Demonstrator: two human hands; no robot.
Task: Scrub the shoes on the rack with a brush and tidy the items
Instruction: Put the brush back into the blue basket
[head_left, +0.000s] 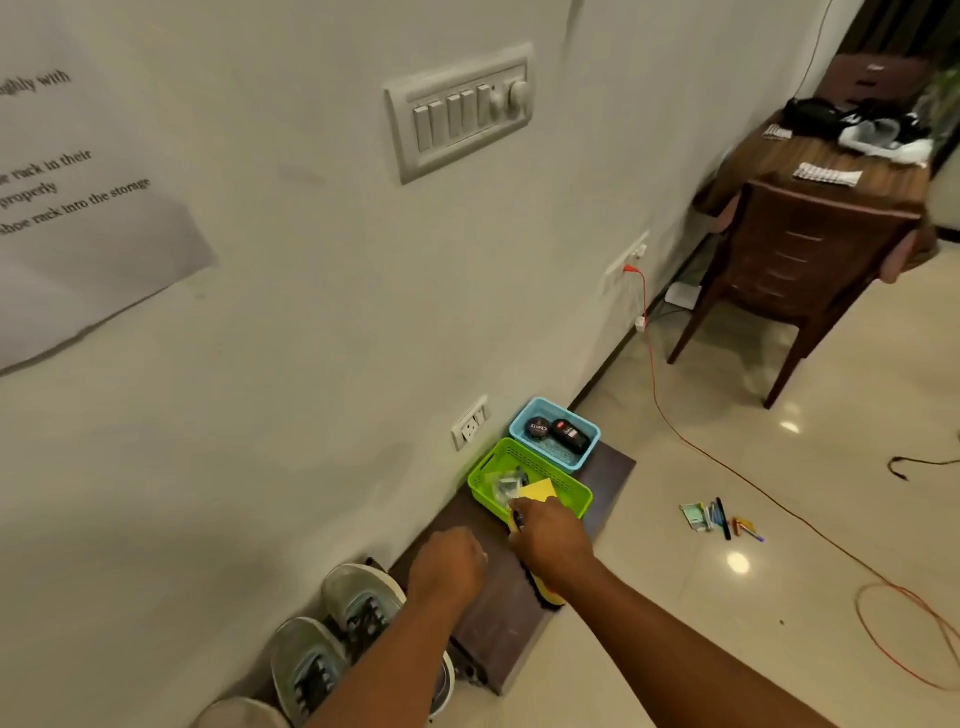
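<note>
**Right hand grips brush at green basket**

Right hand (553, 540), lower centre of frame: fingers curled round the brush (545, 592), holding it over the rack (498, 613) top. Brush long axis runs from lower right up toward the green basket (574, 488); yellow body and dark bristles show below the wrist, a yellow tip above the knuckles.

Left hand (449, 569): loose fist just left of it, nothing visibly held.

Shoes (332, 639) sit lower left against the wall. Blue basket (587, 431) touches the green one, further up the frame.
</note>
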